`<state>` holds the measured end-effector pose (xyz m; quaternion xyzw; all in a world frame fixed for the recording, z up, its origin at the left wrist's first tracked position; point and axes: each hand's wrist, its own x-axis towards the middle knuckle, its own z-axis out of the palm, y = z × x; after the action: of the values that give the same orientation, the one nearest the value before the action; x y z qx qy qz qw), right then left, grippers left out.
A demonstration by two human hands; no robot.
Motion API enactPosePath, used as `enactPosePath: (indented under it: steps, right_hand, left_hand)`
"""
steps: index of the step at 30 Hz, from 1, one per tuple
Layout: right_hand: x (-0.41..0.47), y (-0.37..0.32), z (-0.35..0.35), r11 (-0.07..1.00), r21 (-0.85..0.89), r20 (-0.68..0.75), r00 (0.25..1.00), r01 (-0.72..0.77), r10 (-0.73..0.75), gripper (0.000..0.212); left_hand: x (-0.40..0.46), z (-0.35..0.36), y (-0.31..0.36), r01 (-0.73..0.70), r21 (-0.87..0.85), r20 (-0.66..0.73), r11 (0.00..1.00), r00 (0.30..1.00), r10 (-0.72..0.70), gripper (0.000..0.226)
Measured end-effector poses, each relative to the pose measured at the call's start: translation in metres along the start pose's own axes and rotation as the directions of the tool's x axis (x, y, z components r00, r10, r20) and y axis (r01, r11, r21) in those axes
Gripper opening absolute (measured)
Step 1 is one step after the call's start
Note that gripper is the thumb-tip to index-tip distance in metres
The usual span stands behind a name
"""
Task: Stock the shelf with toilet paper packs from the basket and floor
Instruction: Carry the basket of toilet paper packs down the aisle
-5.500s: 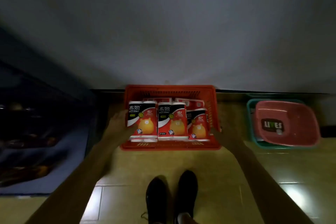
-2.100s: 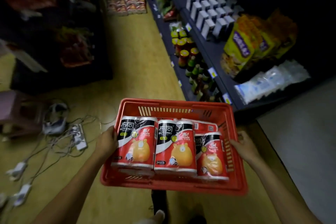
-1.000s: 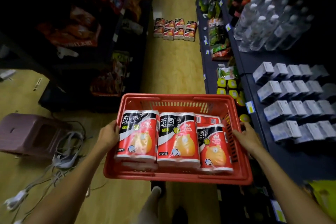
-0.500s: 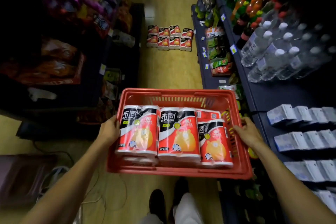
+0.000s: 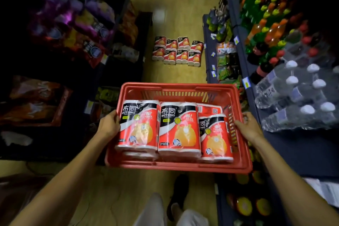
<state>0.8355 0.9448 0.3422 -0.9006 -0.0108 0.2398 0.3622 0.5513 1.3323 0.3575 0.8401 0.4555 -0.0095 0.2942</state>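
Here, a dim shop aisle with a yellowish floor (image 5: 176, 24) runs between dark shelves (image 5: 297, 152); the right-hand ones carry water bottles (image 5: 297, 97) and coloured drinks (image 5: 266, 24). A red plastic basket (image 5: 176, 168) is held at waist height over the aisle. The left hand (image 5: 108, 124) grips its left rim, fingers curled around the edge; the right hand (image 5: 247, 126) grips the right rim the same way. Inside the basket stand red, black and white toilet paper packs (image 5: 178, 128), side by side. Farther down the aisle, more packs (image 5: 177, 51) sit in two rows on the floor, just beside the right shelf.
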Motion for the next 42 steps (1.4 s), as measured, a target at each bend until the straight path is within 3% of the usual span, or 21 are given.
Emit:
enactPosePath:
  steps: [18,23,27,42]
  right_hand:
    - [0.218,-0.169,0.034,0.999,-0.034,0.014,0.999,-0.034,0.034,0.024]
    - [0.283,-0.189,0.051,0.994,-0.045,0.014,0.995,-0.097,0.098,0.03]
    - [0.333,-0.21,0.06,0.994,-0.01,0.029,0.993,-0.111,0.111,0.024]
    - [0.541,-0.273,0.069,0.99,-0.012,0.089,0.986,-0.141,0.141,0.019]
  left_hand:
    - [0.273,-0.007,0.078,0.074,-0.014,0.032,0.997,0.997,-0.073,0.027]
    - [0.349,-0.002,0.099,0.04,-0.02,0.057,0.999,0.998,-0.039,0.023]
    - [0.399,0.001,0.125,0.055,-0.043,0.078,0.998,0.996,-0.051,0.027]
    - [0.555,0.043,0.2,0.2,-0.002,0.113,0.98,0.974,-0.198,0.02]
